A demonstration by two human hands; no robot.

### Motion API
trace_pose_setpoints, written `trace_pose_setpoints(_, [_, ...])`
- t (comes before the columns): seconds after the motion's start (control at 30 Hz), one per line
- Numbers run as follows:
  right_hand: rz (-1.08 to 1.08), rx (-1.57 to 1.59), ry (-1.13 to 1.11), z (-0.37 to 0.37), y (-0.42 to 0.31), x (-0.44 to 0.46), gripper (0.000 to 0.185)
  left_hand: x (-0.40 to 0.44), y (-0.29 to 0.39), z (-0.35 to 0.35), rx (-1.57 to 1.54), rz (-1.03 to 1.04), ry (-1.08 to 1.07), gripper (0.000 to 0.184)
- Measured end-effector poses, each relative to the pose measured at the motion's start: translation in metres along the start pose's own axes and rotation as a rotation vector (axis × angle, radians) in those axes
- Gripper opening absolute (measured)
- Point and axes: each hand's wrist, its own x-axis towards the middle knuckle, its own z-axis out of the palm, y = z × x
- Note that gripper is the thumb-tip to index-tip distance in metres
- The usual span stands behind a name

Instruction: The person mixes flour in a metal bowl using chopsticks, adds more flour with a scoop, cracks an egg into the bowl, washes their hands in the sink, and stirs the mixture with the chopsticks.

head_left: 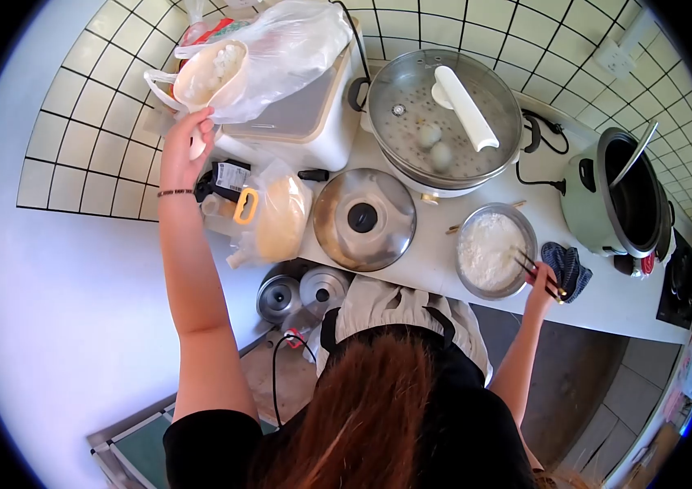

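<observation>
My left hand (185,143) is raised at the upper left, closed round the handle of a cream-coloured scoop (191,86). White powder with lumps, like flour, lies in the scoop, which is at the mouth of a white plastic bag (301,41). At the right, my right hand (540,289) grips dark chopsticks (527,262). Their tips reach into white flour (488,251) in a metal bowl (531,236) on the counter. A dark patterned cloth (571,270) lies just beside my right hand.
An electric steamer (411,98) with a glass lid and round items inside stands at the back. A metal lid (346,196), a bag of yellowish grain (281,216) and a white storage bin (313,147) are left of it. A green cooker (586,204) stands right.
</observation>
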Motion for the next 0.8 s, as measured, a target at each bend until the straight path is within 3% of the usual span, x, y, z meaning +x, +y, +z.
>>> trace_pose_setpoints(0.07, [-0.083,0.06,-0.014,0.02,0.006,-0.006,0.025,0.015,-0.008,0.004,-0.026,0.021,0.056,0.015])
trace_pose_setpoints(0.13, [0.072,0.156,-0.185,0.032,-0.003,-0.012,0.023,0.028,-0.016,-0.006,-0.096,0.056,0.022,0.015])
trace_pose_setpoints(0.2, [0.175,0.208,-0.208,0.02,0.002,-0.009,0.022,0.043,-0.027,-0.021,-0.153,0.088,-0.021,0.015])
trace_pose_setpoints(0.27, [0.149,0.162,-0.044,0.002,0.011,-0.007,0.021,0.043,-0.027,-0.025,-0.131,0.065,0.083,0.017])
trace_pose_setpoints(0.37, [0.069,0.18,0.162,-0.002,0.011,-0.003,0.023,0.045,-0.031,-0.039,-0.114,0.038,-0.009,0.02])
trace_pose_setpoints(0.43, [-0.034,0.081,0.072,0.013,0.007,-0.002,0.026,0.044,-0.037,-0.034,-0.074,0.003,0.01,0.019])
trace_pose_setpoints(0.53, [0.073,0.241,-0.213,0.034,-0.001,-0.005,0.024,0.049,-0.047,-0.026,-0.09,-0.026,-0.006,0.017])
trace_pose_setpoints(0.6, [0.22,0.25,-0.231,0.024,-0.006,-0.01,0.02,0.053,-0.055,-0.023,-0.11,-0.027,-0.043,0.017])
trace_pose_setpoints(0.7, [0.202,0.16,-0.056,0.001,-0.006,-0.013,0.019,0.058,-0.064,-0.023,-0.072,-0.016,-0.01,0.021])
trace_pose_setpoints(0.8, [0.011,0.185,0.118,0.007,-0.007,-0.014,0.019,0.051,-0.067,-0.019,-0.003,-0.05,0.022,0.026])
